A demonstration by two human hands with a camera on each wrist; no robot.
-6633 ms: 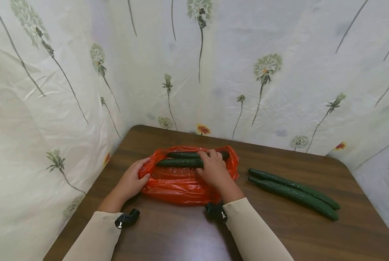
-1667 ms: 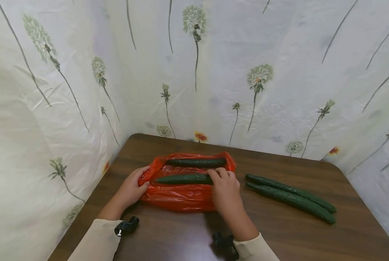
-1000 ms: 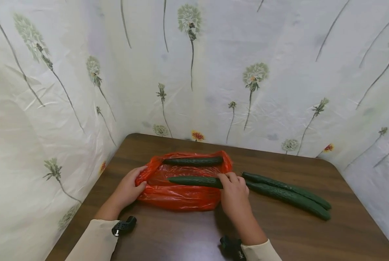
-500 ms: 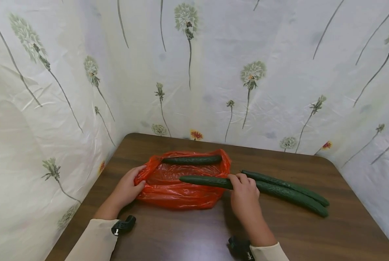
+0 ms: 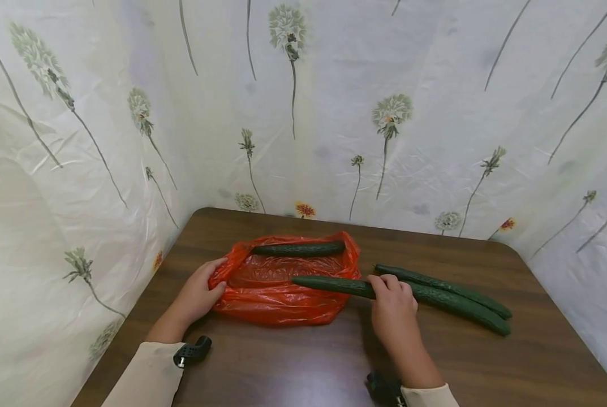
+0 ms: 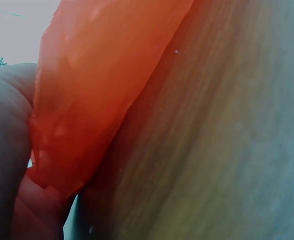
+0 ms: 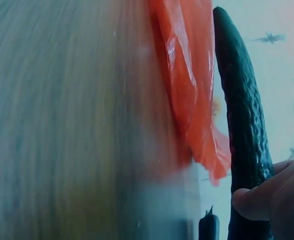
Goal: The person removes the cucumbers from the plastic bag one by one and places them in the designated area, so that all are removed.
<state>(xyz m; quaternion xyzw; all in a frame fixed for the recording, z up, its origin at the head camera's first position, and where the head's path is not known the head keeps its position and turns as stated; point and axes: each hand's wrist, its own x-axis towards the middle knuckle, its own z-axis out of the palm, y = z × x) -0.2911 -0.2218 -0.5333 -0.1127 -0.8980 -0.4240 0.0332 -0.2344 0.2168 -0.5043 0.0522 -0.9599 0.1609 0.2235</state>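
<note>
A red plastic bag (image 5: 283, 308) lies on the table with its mouth spread, and one dark green cucumber (image 5: 300, 249) rests inside along the far edge. My left hand (image 5: 197, 291) holds the bag's left rim between thumb and fingers; the left wrist view shows the thin red film (image 6: 96, 85) against that hand. My right hand (image 5: 394, 311) grips another cucumber (image 5: 334, 284) near its right part. That cucumber's left end hangs over the bag's right side, while its right end is hidden by the hand. The right wrist view shows the thumb pressed on the gripped cucumber (image 7: 243, 110).
Two more cucumbers, a farther one (image 5: 446, 288) and a nearer one (image 5: 456, 305), lie side by side right of the bag. The brown wooden table (image 5: 283, 367) ends at a flower-printed wall covering (image 5: 328, 113) behind and at the left.
Two cucumbers lay together in the bag at first. My right hand has taken the nearer one, lifted it and drawn it rightward, partly past the rim. My left hand has kept holding the bag.
</note>
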